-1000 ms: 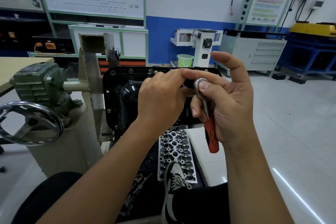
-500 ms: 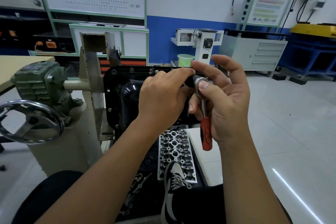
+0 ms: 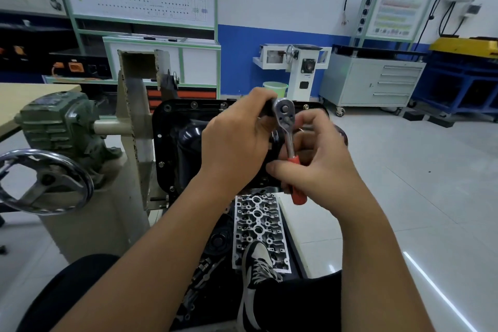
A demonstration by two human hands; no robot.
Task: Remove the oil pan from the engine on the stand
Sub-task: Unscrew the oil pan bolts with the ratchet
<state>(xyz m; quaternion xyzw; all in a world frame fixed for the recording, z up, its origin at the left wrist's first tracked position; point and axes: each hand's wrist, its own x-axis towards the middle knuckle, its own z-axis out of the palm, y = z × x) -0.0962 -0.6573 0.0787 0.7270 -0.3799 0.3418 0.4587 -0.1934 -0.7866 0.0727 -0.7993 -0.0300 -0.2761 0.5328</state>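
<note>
reaching forward from the lower edge of the view, both bare forearms meet in front of the oil pan (image 3: 177,143). the left hand (image 3: 234,143) is curled, back toward the camera, with its fingertips wrapped round something dark at the head of the ratchet (image 3: 287,135) (what exactly they pinch there is hidden by the knuckles). the right hand (image 3: 315,167) sits just below and to the right, palm turned inward, thumb laid across and fingers curled round the ratchet's red handle, grasping it.

the ratchet's long axis runs close to vertical, tilted a little: the round chrome head is up near the pan's top flange, the red grip points down and slightly right, its end poking out below the right hand.

the oil pan is black and glossy, standing on edge with its outer face toward the camera, mounted on the engine stand (image 3: 134,127). its flange runs across the top and down the left side, with bolt heads visible along both edges. the hands cover its right half.

to the left, a green gearbox (image 3: 59,121) and a chrome handwheel (image 3: 45,182) belong to the stand. below the pan, on the floor, lies a silver cylinder head (image 3: 257,221) with its long side running toward the camera, and a black-and-white shoe (image 3: 256,264) rests on its near end.
</note>
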